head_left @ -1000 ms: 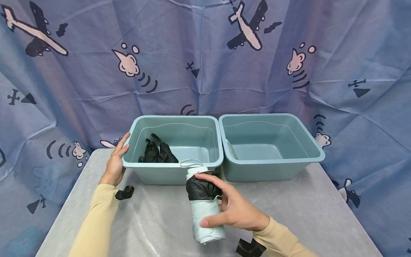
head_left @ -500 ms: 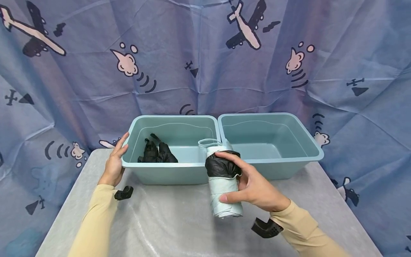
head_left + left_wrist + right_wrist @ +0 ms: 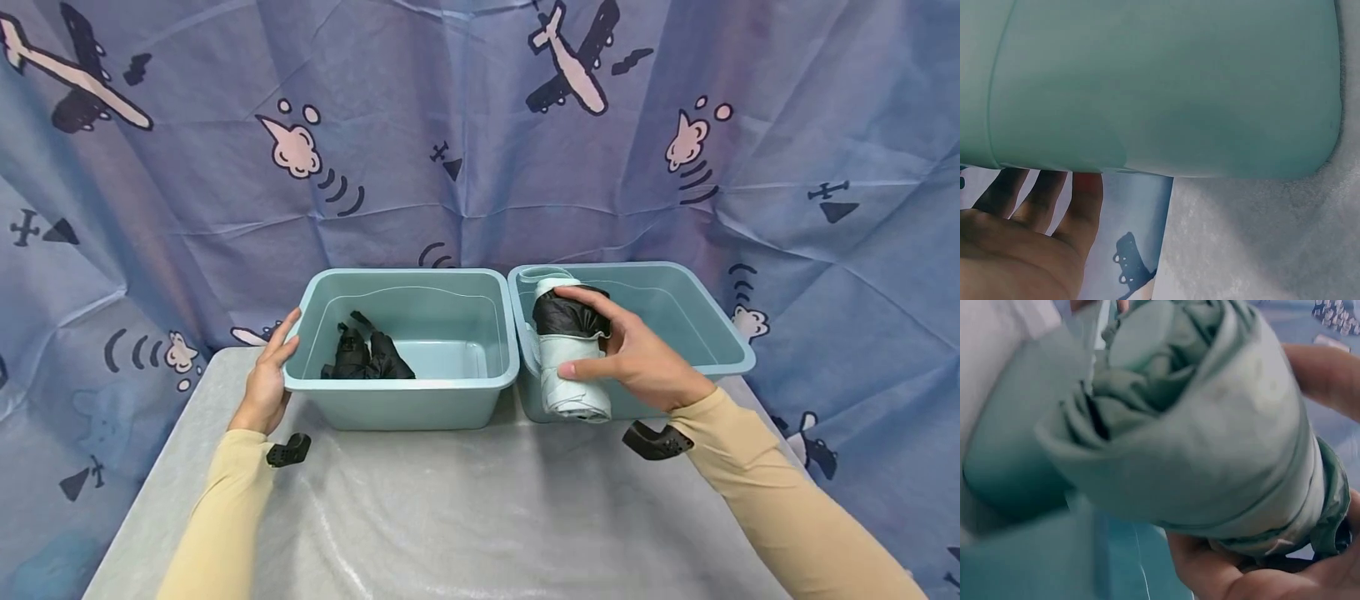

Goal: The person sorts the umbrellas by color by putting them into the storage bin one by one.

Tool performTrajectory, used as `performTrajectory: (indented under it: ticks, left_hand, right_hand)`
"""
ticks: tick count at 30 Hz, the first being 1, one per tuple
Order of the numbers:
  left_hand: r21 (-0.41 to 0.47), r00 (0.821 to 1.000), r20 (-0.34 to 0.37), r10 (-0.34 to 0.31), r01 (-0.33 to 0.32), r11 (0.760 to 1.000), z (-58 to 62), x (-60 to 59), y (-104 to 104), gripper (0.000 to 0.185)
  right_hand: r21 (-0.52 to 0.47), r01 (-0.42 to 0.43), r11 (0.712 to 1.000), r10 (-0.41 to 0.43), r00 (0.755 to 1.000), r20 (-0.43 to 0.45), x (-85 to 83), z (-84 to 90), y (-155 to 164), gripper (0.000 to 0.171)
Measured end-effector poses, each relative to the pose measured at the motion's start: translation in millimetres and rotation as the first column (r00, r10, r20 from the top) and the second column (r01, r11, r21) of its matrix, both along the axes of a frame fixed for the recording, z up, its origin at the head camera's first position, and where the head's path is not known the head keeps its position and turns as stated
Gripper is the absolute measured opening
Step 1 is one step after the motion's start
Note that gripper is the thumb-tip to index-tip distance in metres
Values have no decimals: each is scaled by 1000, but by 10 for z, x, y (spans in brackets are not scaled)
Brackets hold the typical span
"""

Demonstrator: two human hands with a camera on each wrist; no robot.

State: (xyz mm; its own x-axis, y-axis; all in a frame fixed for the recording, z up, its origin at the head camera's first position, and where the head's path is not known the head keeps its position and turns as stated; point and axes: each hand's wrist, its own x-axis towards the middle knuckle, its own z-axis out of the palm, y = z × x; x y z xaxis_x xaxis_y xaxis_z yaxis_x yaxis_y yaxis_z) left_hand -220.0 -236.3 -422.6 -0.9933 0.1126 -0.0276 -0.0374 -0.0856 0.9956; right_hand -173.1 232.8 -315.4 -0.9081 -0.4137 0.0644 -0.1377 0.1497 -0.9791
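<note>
My right hand grips a folded pale-green umbrella with a black band near its top. It holds it upright over the left front corner of the right teal bin. The right wrist view shows the umbrella's rolled fabric end up close, with my fingers curled round it. My left hand rests with straight fingers against the left wall of the left teal bin. A black folded umbrella lies inside that bin. The left wrist view shows the bin wall above my left fingers.
Both bins stand side by side at the back of a table under a grey cloth. A blue curtain with plane prints hangs behind. Black wrist-camera mounts show under each forearm.
My right hand has carried the green umbrella up and to the right, from the table in front of the left bin to over the right bin's corner. The left hand has stayed put.
</note>
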Motion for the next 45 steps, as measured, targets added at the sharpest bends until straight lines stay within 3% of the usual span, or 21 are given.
performTrajectory:
  ticks: [14, 25, 33, 45]
  left_hand:
    - [-25, 1000, 16, 3, -2, 1000, -4, 3, 26, 56]
    - [-43, 1000, 21, 7, -6, 999, 25, -8, 57, 56]
    - [-47, 1000, 11, 8, -8, 999, 49, -30, 58, 55]
    - [-22, 999, 32, 18, -17, 1000, 23, 18, 27, 56]
  right_hand:
    - [139, 53, 989, -71, 990, 121, -818, 9, 410, 92]
    - [356, 21, 934, -71, 989, 128, -1185, -217, 521, 96]
    - [525, -36, 850, -6, 997, 79, -1325, -421, 496, 90]
    - [685, -156, 712, 101, 988, 120, -1392, -587, 329, 87]
